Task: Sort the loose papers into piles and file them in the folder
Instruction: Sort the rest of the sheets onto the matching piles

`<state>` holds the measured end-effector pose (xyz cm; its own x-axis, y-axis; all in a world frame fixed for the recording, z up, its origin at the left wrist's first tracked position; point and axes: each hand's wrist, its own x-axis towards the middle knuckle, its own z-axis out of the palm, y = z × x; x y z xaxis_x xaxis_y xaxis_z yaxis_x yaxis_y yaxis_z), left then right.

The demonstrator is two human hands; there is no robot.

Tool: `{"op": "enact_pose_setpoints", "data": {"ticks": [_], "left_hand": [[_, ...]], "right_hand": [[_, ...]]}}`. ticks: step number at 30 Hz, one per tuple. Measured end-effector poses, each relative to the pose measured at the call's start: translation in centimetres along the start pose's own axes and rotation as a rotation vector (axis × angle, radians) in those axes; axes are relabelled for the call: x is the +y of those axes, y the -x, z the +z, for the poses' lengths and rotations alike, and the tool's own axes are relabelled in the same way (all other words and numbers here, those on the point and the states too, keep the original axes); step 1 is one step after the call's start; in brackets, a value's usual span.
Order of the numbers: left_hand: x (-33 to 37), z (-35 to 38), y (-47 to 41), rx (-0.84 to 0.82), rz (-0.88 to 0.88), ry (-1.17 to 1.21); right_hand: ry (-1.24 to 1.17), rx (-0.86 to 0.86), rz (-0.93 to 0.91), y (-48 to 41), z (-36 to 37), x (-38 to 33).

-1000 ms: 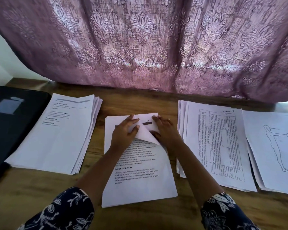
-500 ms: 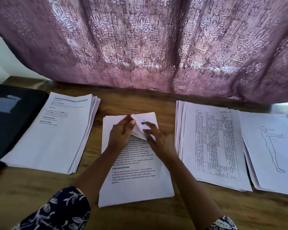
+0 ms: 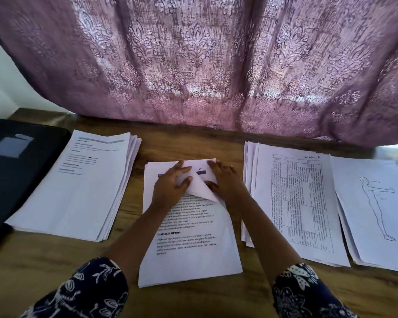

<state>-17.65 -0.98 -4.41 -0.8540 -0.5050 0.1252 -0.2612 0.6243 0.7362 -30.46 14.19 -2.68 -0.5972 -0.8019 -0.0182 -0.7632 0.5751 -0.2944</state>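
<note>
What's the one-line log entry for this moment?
step: sorting | left hand: presses folded sheet | right hand: presses folded sheet | folded sheet: on middle pile | black folder: far left, untouched

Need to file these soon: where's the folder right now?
The black folder lies on the table, far left in the head view, just left of the leftmost paper pile.

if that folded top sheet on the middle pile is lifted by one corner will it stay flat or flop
Probably flop: the top sheet is bent over on itself between the left hand and right hand. Likely very light, a single thin leaf. It may also slide, lying loose on the smooth middle pile.
</note>
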Motion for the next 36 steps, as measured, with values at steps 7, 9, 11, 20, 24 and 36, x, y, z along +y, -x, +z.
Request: {"op": "enact_pose_setpoints", "data": {"ticks": [7,9,11,20,24,36], "left_hand": [[0.1,0.0,0.1,0.006,-0.012,0.033],[0.0,0.0,0.1,-0.002,-0.011,0.027],[0.1,0.0,0.2,0.001,-0.01,0.043],[0.5,-0.1,0.2,0.012,-0.021,0.103],[-0.2,0.2,0.1,0.012,0.001,0.069],[0.6,-0.2,0.2,0.02,-0.035,0.089]], "right_hand": [[-0.088,0.068,0.021,1.3,-0.3,-0.8],[-0.326,0.159,0.15,1.9,-0.7,-1.4],[-0.513,0.188,0.195,2.9,-0.8,-2.1],[-0.211,-0.041,-0.171,5.5,-0.3,-3.3],[-0.301,0.122,-0.092,2.8,-1.7,-2.1],[-0.367,0.132,0.152,1.3,-1.1,-1.8]]}}
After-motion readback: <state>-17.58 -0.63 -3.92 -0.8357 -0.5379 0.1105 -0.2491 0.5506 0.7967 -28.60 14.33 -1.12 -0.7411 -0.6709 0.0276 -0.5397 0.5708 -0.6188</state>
